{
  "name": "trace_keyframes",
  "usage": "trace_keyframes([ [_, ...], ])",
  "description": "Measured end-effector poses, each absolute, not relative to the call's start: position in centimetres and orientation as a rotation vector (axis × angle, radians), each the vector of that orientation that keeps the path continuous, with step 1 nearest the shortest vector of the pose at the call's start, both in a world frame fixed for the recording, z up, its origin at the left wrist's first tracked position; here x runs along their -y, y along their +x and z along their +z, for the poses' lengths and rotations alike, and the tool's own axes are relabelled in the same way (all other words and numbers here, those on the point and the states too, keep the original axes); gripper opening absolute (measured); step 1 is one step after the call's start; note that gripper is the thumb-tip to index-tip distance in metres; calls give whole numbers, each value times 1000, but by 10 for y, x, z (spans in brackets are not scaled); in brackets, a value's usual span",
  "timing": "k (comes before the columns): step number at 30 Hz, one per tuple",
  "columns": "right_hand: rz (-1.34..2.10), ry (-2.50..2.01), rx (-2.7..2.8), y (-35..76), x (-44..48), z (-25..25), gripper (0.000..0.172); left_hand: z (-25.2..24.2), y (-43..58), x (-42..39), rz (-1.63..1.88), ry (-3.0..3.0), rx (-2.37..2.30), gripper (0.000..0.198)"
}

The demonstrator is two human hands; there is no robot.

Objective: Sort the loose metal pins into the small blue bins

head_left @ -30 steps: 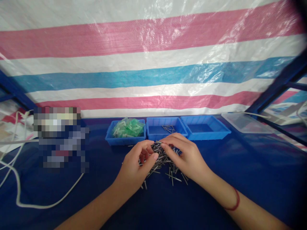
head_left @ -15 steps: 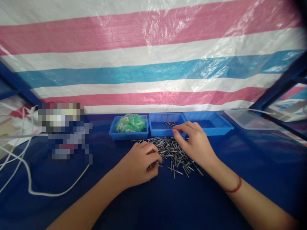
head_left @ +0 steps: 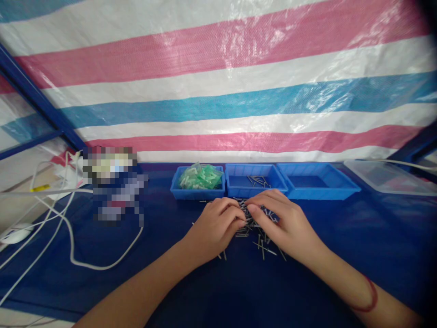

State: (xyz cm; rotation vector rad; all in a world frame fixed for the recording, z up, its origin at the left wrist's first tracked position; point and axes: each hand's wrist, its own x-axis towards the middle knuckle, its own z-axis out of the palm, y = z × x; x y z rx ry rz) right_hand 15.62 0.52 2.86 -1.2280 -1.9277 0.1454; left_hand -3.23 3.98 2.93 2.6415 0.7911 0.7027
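Observation:
A loose pile of thin metal pins (head_left: 243, 231) lies on the dark blue table in front of three blue bins. My left hand (head_left: 218, 226) rests on the left side of the pile, fingers curled together; what they hold is hidden. My right hand (head_left: 282, 218) is over the pile's right side, thumb and fingers bent close to the left fingertips, with the grip's contents too small to make out. Several pins lie in the middle bin (head_left: 235, 184), just beyond the hands.
Green and clear plastic packets (head_left: 201, 176) fill the left bin (head_left: 197, 195). The right bin (head_left: 322, 194) stands beside the middle one, with a clear lid (head_left: 389, 180) farther right. White cables (head_left: 72, 246) and a blurred-out object (head_left: 119, 200) lie at left.
My right hand has moved from the middle bin's front edge down to the pile, beside my left hand. My left fingers have drawn closer together. The view has shifted left.

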Motion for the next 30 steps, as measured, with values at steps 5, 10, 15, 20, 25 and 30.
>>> trace_keyframes([
  [5,250,-1134,1938,149,-2,24,12,26,-32,-43,872,2366,-834,16],
  [10,338,-1150,1881,147,-3,19,14,21,-31,-44,896,2274,-822,14],
  [15,454,-1120,1880,148,-4,17,13,17,-30,-45,878,2244,-870,14],
  [20,476,-1112,1895,148,-5,17,11,15,-29,-44,879,2263,-867,15],
  [25,434,-1095,1865,149,-3,18,9,19,-30,-43,893,2352,-818,17],
  [30,461,-1098,1824,147,-2,18,5,20,-31,-44,857,2385,-793,17],
])
